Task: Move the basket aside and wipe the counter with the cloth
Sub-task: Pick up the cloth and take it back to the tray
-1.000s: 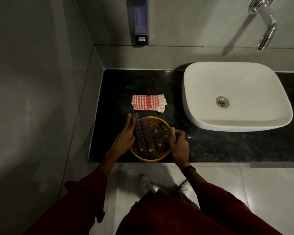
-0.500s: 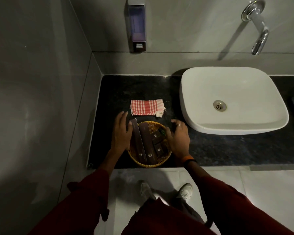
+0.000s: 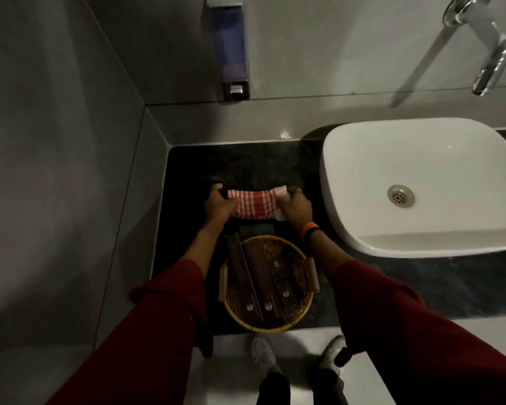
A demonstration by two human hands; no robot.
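Head: both hands grip cloth (image 3: 253,206), its ends hidden.

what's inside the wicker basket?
The wicker basket holds several dark brown packets, long and small, with pale logos. Whatever lies beneath them is covered; only woven bottom shows between them.

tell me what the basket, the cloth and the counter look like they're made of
Basket: woven cane or wicker, matte tan; the open weave shows on its rim and floor.
Cloth: soft woven fabric, probably cotton, red-and-white checked; it bunches between the left hand and right hand.
Counter: polished dark stone, likely granite; speckled and faintly glossy.
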